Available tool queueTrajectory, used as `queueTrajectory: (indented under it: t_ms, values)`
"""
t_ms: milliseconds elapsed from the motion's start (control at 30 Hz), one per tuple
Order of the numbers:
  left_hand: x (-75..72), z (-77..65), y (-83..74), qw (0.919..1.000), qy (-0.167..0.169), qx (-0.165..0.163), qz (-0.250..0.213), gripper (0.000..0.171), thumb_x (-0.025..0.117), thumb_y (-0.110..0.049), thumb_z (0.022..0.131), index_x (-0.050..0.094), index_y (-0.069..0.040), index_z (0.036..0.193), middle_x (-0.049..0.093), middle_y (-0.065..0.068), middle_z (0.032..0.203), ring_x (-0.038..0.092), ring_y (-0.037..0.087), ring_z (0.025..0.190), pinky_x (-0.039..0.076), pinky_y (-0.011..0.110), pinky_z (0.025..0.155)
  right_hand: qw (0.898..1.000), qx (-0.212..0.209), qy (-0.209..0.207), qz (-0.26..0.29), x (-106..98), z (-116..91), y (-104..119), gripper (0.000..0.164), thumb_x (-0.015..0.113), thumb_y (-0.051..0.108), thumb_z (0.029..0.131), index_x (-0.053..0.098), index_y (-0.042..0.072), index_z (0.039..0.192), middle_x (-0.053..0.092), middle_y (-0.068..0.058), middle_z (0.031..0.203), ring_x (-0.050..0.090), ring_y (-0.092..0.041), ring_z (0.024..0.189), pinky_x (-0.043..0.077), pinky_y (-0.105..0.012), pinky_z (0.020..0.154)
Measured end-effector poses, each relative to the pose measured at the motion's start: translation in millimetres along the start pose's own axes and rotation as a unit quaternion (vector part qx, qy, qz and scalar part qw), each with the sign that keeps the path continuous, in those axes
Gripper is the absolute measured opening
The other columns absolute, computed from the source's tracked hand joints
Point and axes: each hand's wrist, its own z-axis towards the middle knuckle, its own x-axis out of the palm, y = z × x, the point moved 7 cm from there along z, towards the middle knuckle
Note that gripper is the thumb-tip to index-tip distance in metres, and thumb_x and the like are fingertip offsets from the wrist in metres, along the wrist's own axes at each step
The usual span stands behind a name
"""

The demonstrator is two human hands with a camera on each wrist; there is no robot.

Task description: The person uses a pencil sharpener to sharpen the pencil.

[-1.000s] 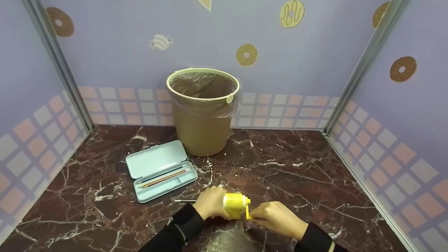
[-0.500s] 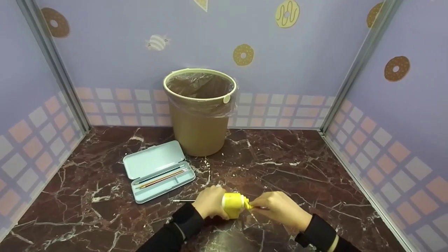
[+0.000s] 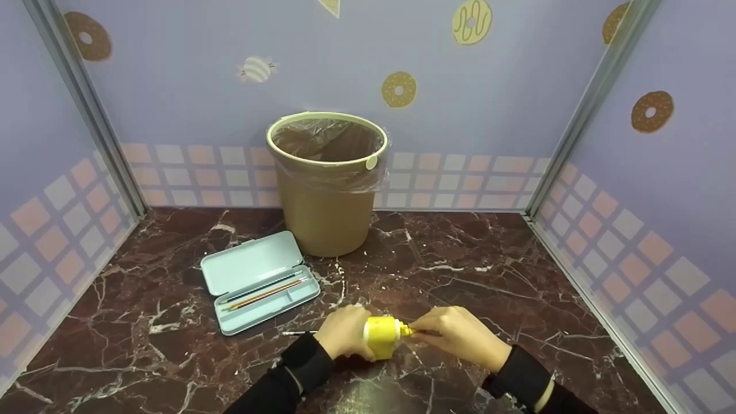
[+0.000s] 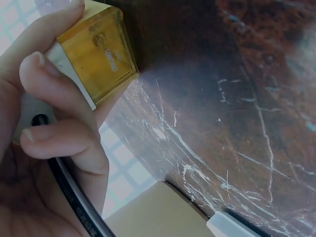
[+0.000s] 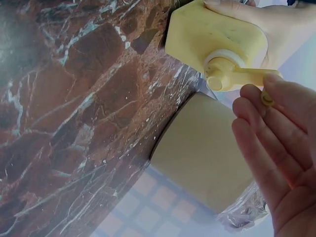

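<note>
My left hand point(image 3: 345, 332) grips a yellow hand-crank pencil sharpener point(image 3: 380, 338) with a white band, held on its side above the table. A dark pencil point(image 4: 74, 197) runs into the hole in the sharpener's white end, passing between my left fingers; its far end pokes out left of the hand in the head view. At the other end, my right hand point(image 3: 460, 336) pinches the yellow crank handle point(image 5: 254, 76) between thumb and fingertips. Through the sharpener's clear yellow shavings drawer point(image 4: 101, 57), seen in the left wrist view, little shows inside.
A light blue pencil case point(image 3: 253, 259) lies with its lid raised at the left, several pencils point(image 3: 267, 293) in it. Behind stands a tan trash bin point(image 3: 328, 213) with a clear liner. Patterned walls enclose the marble-look table point(image 3: 489, 276) on three sides.
My right hand has swung the crank handle from pointing down, up toward the right. My left hand and the sharpener stay almost in place.
</note>
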Motion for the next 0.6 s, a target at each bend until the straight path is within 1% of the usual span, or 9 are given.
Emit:
queueTrajectory:
  t_ms: [200, 367, 500, 600]
  values:
    - [0.3, 0.7, -0.8, 1.0000, 0.006, 0.004, 0.000, 0.053, 0.100, -0.030, 0.050, 0.071, -0.006, 0.089, 0.071, 0.006, 0.084, 0.064, 0.021, 0.074, 0.058, 0.038, 0.069, 0.999, -0.014, -0.016, -0.028, -3.9, 3.4, 0.7, 0.018, 0.079, 0.017, 0.086, 0.081, 0.015, 0.104, 0.080, 0.003, 0.091, 0.074, -0.008, 0.078, 0.058, -0.020, 0.070]
    - [0.9, 1.5, 0.3, 0.9999, 0.011, 0.003, -0.001, 0.054, 0.100, -0.029, 0.050, 0.071, -0.007, 0.090, 0.072, 0.007, 0.086, 0.065, 0.021, 0.075, 0.059, 0.039, 0.071, 0.999, -0.017, -0.021, -0.043, -4.2, 7.4, -0.6, 0.016, 0.078, 0.018, 0.088, 0.081, 0.013, 0.103, 0.080, 0.003, 0.089, 0.073, -0.008, 0.076, 0.058, -0.021, 0.068]
    - [0.7, 1.2, -0.3, 0.9999, 0.003, 0.014, 0.003, 0.054, 0.100, -0.029, 0.049, 0.071, -0.007, 0.090, 0.072, 0.006, 0.085, 0.067, 0.023, 0.076, 0.059, 0.039, 0.071, 0.997, -0.018, -0.035, -0.071, -3.4, 10.5, -2.3, 0.014, 0.077, 0.018, 0.088, 0.080, 0.013, 0.102, 0.080, 0.002, 0.089, 0.074, -0.010, 0.077, 0.059, -0.023, 0.068]
    - [0.7, 0.6, -1.5, 0.9997, -0.001, 0.023, 0.006, 0.055, 0.100, -0.029, 0.049, 0.072, -0.007, 0.090, 0.072, 0.006, 0.084, 0.067, 0.023, 0.077, 0.059, 0.038, 0.072, 0.995, -0.010, -0.046, -0.088, -3.0, 13.7, -4.7, 0.014, 0.078, 0.018, 0.088, 0.081, 0.013, 0.100, 0.080, 0.002, 0.089, 0.074, -0.011, 0.077, 0.060, -0.026, 0.068]
